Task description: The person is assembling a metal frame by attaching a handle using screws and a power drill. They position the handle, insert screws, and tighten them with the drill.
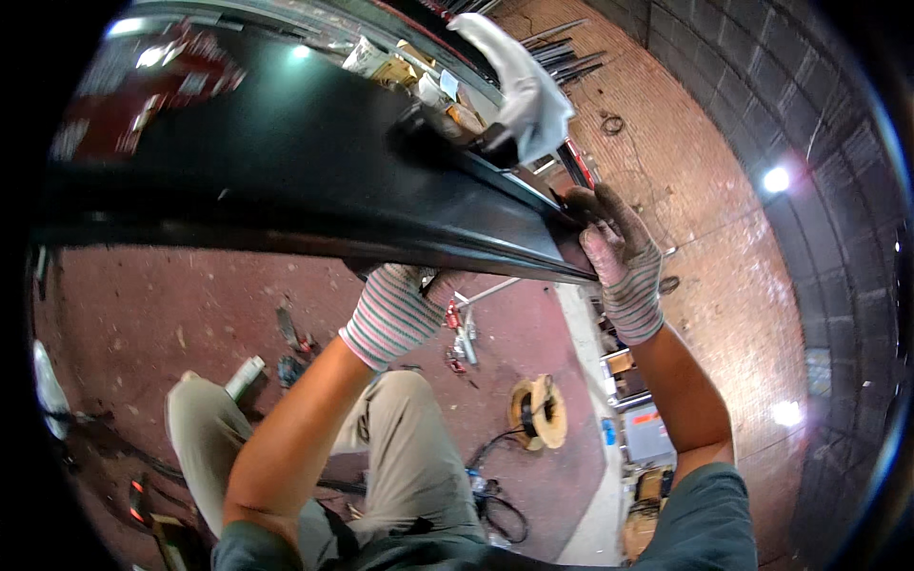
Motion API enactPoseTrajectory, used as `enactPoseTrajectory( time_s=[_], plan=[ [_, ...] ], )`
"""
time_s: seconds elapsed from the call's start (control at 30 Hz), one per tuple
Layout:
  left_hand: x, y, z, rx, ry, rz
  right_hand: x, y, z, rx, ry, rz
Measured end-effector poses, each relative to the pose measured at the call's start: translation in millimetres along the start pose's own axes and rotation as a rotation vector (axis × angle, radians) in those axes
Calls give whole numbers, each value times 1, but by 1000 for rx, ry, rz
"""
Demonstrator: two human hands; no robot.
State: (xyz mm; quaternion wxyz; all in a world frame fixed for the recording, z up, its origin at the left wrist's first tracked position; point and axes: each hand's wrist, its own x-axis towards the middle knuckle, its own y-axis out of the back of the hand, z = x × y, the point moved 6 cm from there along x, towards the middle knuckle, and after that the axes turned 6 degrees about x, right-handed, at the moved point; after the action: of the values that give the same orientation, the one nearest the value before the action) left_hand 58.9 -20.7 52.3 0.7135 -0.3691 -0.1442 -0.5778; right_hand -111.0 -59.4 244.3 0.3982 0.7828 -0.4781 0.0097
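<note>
A long black panel, apparently metal, runs across the upper left in front of me, its narrow end pointing right. My left hand, in a striped knit glove, grips the panel's lower edge from below; some fingers are hidden behind it. At the right end, my right hand, in a matching glove, holds the panel with its thumb and bent fingers around the end. On the panel's upper side sits a black clamp-like piece, blurred. A whitish, glove- or cloth-like thing stands against it.
Red crinkled packaging lies on the panel at the far left. A wooden cable spool stands on the reddish floor, with black cable nearby. Small tools lie below my hands. Boxes sit to the right, before a grey block wall.
</note>
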Motion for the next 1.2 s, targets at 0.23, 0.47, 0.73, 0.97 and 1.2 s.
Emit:
enactPoseTrajectory(
  time_s=[0.23, 0.47, 0.73, 0.97, 1.2],
  plan=[
    [1, 5, -9, -145, -16, -18, 11, -2, -6, 117, -66, -115],
    [3, 5, -12, -313, 160, -3, 21, 2, -12, -98, 21, -245],
    [4, 5, 8, 168, -23, -30, 27, -2, -43, -415, 444, -380],
    [1, 9, -14, -91, 128, 51, 27, -4, -50, -500, 490, -436],
    [3, 5, 3, 183, -8, 40, 30, -5, -55, -494, 465, -486]
  ],
)
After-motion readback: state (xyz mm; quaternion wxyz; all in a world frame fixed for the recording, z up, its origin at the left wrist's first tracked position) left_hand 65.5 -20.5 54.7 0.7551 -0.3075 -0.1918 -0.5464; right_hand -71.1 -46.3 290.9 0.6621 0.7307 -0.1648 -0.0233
